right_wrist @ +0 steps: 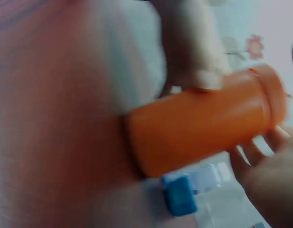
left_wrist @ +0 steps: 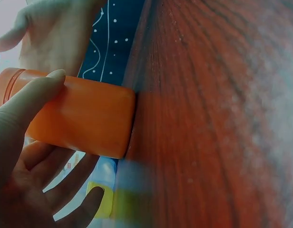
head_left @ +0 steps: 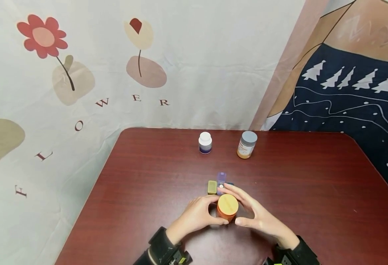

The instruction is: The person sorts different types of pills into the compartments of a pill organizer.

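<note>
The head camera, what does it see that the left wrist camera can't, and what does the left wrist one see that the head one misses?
Only the head view: the white bottle, the grey-lidded bottle and the flat top of the lid.

Only the left wrist view: the tall side of the orange bottle, right down to its bottom edge.

Both: the left grip holding that bottle, the right grip, the table and the dark blue cloth.

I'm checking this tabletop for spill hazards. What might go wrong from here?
The left grip holds the orange bottle close in front of the small compartments, so a slip might knock them. The right grip is close to the raised purple lid and could bump it.
</note>
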`<state>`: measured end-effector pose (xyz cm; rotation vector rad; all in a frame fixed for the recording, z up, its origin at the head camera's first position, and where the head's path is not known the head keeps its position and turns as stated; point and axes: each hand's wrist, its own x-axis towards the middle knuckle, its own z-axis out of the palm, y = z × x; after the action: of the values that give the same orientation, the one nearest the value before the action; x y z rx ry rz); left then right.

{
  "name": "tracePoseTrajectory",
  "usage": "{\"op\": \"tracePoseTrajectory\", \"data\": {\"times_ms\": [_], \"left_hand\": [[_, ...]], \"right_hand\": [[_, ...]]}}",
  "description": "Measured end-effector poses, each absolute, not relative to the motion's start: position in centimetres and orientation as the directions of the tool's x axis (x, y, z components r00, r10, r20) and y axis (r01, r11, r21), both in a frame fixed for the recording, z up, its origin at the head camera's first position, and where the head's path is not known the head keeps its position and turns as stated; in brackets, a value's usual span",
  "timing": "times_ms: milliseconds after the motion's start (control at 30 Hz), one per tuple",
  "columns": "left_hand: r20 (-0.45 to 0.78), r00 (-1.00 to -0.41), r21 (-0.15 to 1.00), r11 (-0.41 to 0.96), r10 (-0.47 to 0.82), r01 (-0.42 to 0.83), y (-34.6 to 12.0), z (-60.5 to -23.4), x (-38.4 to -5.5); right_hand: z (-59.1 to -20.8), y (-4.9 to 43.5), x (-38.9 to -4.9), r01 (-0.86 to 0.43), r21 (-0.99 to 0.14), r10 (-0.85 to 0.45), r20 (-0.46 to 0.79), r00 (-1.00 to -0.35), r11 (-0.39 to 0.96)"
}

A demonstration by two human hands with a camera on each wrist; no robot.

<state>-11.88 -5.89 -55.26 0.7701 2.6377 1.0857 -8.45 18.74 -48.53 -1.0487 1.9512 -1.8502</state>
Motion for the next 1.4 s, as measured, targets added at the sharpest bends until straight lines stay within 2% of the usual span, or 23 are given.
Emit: {"op": "tracePoseTrajectory", "data": {"times_ms": [100,233,467,567,667,833,1067,1200,1400], "left_hand": [[0.022,-0.847,0.710,0.589,0.531,0.387,-6.0,-55.4,-11.8],[0.034,-0.843,0.701,0.588,0.536,0.403,-6.3,-54.8,-11.5],[0.023,-0.834,0.689,0.596,0.551,0.413,-6.0,-54.5,-11.7],[0.004,-0.844,0.680,0.617,0.536,0.396,-5.8,-55.4,-12.0],[-0.002,-0.854,0.675,0.631,0.520,0.383,-5.8,-55.4,-11.9],[0.013,-0.854,0.675,0.625,0.521,0.392,-5.8,-55.0,-11.8],[0.051,-0.840,0.685,0.593,0.541,0.423,-5.9,-54.5,-11.7],[0.055,-0.840,0.687,0.590,0.540,0.424,-5.8,-54.4,-11.6],[0.026,-0.860,0.671,0.629,0.510,0.393,-5.6,-54.6,-11.4]], "right_hand": [[-47.9,19.4,-9.2,-0.309,-0.949,-0.719,0.256,-0.647,-0.060],[-47.2,19.7,-10.5,-0.280,-0.960,-0.768,0.177,-0.615,0.003],[-46.9,20.4,-14.4,-0.162,-0.981,-0.882,0.169,-0.440,-0.107],[-47.1,20.2,-14.8,-0.136,-0.985,-0.895,0.155,-0.419,-0.107],[-47.4,20.2,-14.4,-0.153,-0.985,-0.874,0.146,-0.463,-0.083],[-47.8,20.1,-12.7,-0.289,-0.957,-0.765,0.172,-0.620,0.019],[-47.8,18.7,-9.3,-0.318,-0.927,-0.542,0.165,-0.824,0.201],[-48.0,17.7,-7.6,-0.360,-0.897,-0.404,0.239,-0.883,0.256],[-48.1,15.7,-5.3,-0.382,-0.882,-0.179,0.344,-0.922,0.275]]}}
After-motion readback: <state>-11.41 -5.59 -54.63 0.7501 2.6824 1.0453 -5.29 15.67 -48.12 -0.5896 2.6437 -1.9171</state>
